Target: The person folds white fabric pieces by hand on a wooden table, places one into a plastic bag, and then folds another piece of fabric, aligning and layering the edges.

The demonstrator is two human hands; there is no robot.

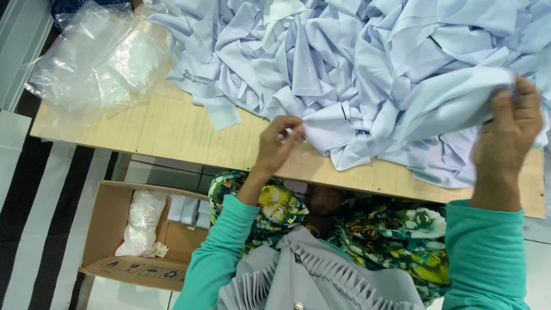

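Pale-blue cloth (436,103) in both hands (pinched), cardboard box (109,229)

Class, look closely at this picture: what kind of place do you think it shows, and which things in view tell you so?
Probably a garment workshop or packing room. A big heap of pale blue cut fabric pieces covers a wooden worktable, clear plastic bags lie beside it, and an open cardboard box sits on the floor.

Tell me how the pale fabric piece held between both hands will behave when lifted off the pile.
The fabric piece sags and folds between left hand and right hand, so probably floppy. It looks thin, likely light. It lies among the pile, so neighbouring pieces may drag along.
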